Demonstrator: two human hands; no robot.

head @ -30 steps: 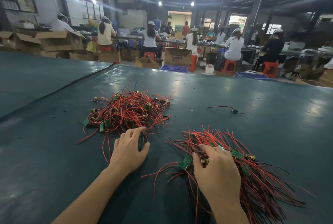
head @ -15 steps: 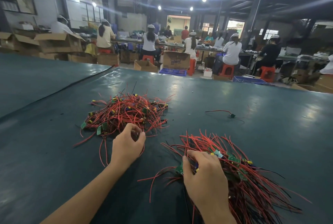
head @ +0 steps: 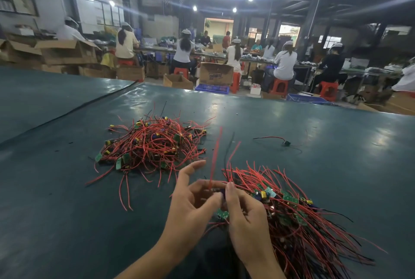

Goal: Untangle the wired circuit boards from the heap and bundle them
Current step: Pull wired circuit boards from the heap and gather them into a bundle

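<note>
Both hands meet low in the centre of the frame, right at the near tip of the bundle (head: 303, 222), the sheaf of red and black leads and small green boards that fans out toward the lower right corner on the dark green counter (head: 67, 211). The left hand (head: 193, 200) has its forefinger stuck out straight, the other fingers curled, thumb pressed in against a wired board (head: 222, 193). The right hand (head: 244, 213) is curled too, forefinger tip pinching that same little piece from the other side. So two hands, one board, held just above the counter. Its red and black leads rise up the middle of the frame, blurred. The heap (head: 152, 144) sits left of centre, a knot of red wire, yellow parts and green boards, apart from both hands. One lone wired piece (head: 285, 143) lies by itself at centre right. Along the top, workers in caps (head: 284, 63) sit on red stools among cardboard boxes (head: 215, 74).
</note>
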